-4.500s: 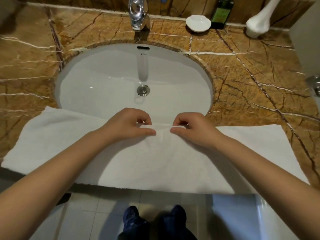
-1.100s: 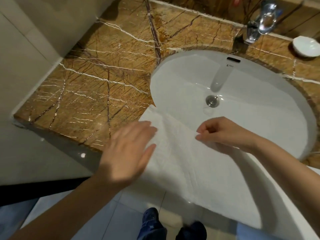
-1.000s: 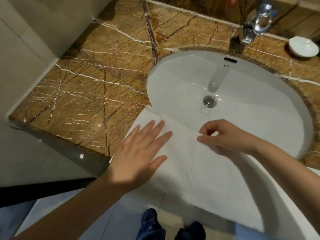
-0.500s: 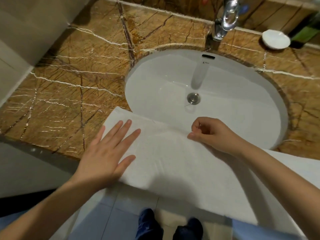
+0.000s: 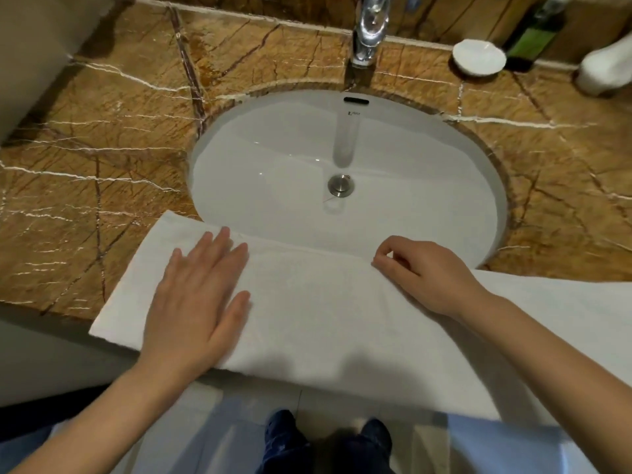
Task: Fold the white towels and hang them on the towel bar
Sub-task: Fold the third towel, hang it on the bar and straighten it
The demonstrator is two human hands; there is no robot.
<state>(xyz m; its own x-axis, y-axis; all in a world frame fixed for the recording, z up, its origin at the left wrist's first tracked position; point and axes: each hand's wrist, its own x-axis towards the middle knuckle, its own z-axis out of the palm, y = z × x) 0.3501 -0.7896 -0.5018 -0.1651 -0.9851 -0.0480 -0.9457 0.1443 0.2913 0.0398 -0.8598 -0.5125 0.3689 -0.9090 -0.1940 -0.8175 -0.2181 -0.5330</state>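
Since a second ago the left hand [image 5: 196, 302] has come down onto the towel [image 5: 325, 302] and now lies flat on its left part, fingers spread. The right hand [image 5: 424, 271] keeps its grip, thumb and forefinger pinching the far edge at the sink's [image 5: 273, 159] near rim; judged: smoothing a fold, hanging not begun. Towel lies along the front of the surface [image 5: 102, 148], far edge lapping the basin, near edge overhanging the front lip, right end out of frame; sweeping room lies leftward over the marble, with faucet [image 5: 369, 32] and dish [image 5: 478, 58] well apart at the back.
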